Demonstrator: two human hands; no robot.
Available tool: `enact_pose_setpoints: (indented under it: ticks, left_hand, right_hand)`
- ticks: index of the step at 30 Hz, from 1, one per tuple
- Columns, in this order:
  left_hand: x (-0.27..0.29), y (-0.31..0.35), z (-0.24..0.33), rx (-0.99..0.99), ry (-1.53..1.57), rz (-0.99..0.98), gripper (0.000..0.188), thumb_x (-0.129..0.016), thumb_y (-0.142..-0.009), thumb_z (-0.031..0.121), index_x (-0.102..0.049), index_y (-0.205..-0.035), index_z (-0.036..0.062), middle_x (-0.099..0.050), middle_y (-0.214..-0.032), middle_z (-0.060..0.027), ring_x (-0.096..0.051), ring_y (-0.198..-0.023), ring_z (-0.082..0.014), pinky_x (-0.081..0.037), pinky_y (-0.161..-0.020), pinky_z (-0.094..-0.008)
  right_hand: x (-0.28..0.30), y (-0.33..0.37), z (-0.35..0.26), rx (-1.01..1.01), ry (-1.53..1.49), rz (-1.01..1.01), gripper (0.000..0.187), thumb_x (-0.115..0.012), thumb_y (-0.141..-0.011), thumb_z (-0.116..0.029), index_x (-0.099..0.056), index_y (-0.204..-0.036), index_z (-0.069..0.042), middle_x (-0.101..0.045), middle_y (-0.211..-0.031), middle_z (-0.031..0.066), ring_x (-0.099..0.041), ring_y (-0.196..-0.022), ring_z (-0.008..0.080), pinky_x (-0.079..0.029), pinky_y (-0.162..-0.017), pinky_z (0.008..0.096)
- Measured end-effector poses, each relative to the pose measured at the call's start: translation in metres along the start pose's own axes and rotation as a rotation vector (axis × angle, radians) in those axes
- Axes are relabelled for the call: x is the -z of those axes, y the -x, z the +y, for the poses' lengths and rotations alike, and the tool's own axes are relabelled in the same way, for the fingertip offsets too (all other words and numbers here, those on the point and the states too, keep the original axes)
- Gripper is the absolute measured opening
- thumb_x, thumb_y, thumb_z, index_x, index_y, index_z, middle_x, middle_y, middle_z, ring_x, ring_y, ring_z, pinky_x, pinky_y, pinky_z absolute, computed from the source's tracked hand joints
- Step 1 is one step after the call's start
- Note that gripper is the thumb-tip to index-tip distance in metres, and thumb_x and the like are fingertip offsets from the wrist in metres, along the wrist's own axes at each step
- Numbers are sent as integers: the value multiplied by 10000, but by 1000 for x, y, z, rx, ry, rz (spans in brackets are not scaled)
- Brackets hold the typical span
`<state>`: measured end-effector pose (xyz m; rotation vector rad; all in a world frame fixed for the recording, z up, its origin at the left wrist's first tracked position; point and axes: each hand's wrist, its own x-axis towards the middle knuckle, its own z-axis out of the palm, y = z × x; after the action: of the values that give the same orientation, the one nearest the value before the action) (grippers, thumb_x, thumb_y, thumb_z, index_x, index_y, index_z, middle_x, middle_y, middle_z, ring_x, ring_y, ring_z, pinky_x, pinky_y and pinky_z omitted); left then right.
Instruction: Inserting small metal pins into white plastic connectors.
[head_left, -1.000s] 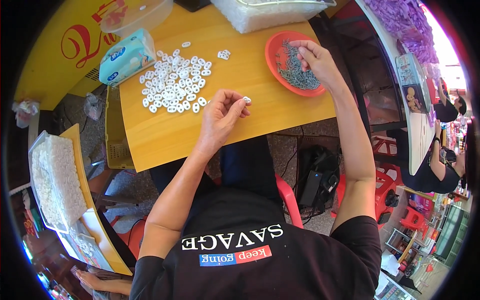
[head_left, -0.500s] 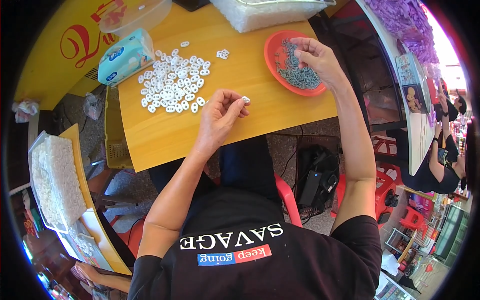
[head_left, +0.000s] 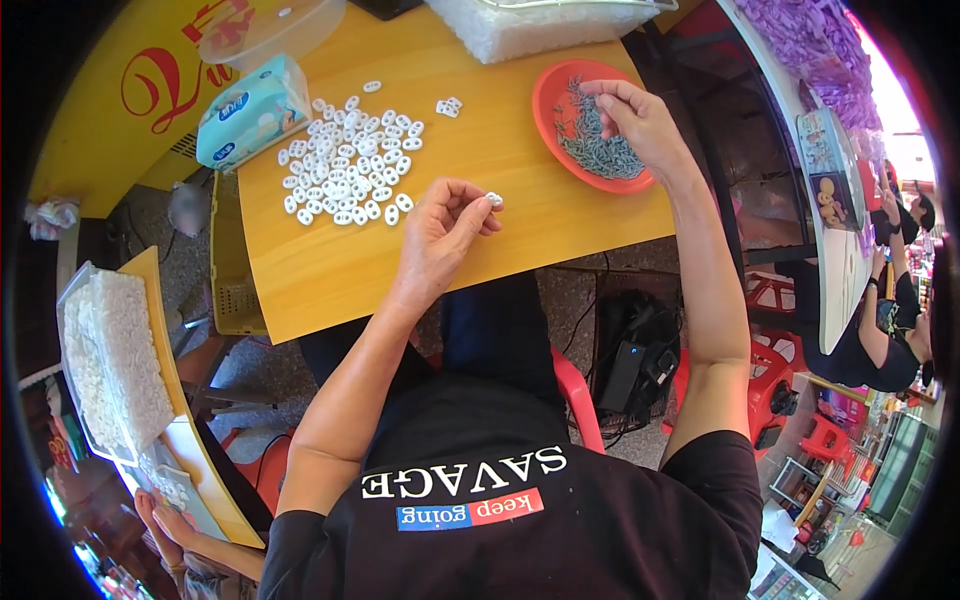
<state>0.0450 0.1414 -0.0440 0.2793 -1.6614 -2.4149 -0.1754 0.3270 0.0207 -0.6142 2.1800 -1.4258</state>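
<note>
The left hand (head_left: 440, 235) is raised just above the yellow wooden tabletop (head_left: 500, 170), its thumb and forefinger pinched on one small white oval plastic piece (head_left: 493, 199) that sits out at the fingertips, the other fingers curled loosely. The right hand (head_left: 640, 125) reaches into the shallow orange plastic dish (head_left: 548, 85) and its fingertips bear down on the heap of small grey metal pins (head_left: 600, 150); whether a pin is already grasped cannot be told, since the fingers hide their tips. The white piece is held by only a narrow edge, so a slight relaxing of the pinch would likely drop it onto the table, where it could roll toward the near edge and fall to the floor. The pins are thin and tangled, so the right fingers may lift several at once or none. The dish lies close to the table's right edge, and a push from the hand could tip it off. The spread of white oval pieces (head_left: 350, 160) beside the pale blue tissue pack (head_left: 250, 110) lies well clear of both hands.
</note>
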Motion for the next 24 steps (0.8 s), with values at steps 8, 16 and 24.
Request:
enact_pose_setpoints:
  ticks: [8,16,24]
  left_hand:
    - [4,-4,3,19,94,39,129,-594,-946,83,-533,-1008,-12,-657,-900,-91,-625,-761,-127,-513,-708,-251]
    - [8,-5,0,-8,96,59,134,-603,-939,85,-537,-1001,-13,-636,-865,-64,-615,-757,-110,-510,-693,-244]
    - [8,-2,-1,-21,99,30,145,-612,-938,100,-545,-1014,-4,-636,-857,-68,-614,-765,-121,-494,-713,-252]
  right_hand:
    - [-74,52,-18,89,-323,-106,173,-593,-940,-87,-637,-1060,31,-633,-853,38,-586,-729,95,-493,-694,228]
    - [-127,65,4,49,-397,-24,192,-594,-958,-145,-646,-1025,27,-643,-866,46,-568,-710,81,-482,-653,227]
    - [-131,67,7,53,-404,-31,216,-600,-960,-188,-639,-1005,20,-641,-864,23,-572,-728,62,-498,-649,217]
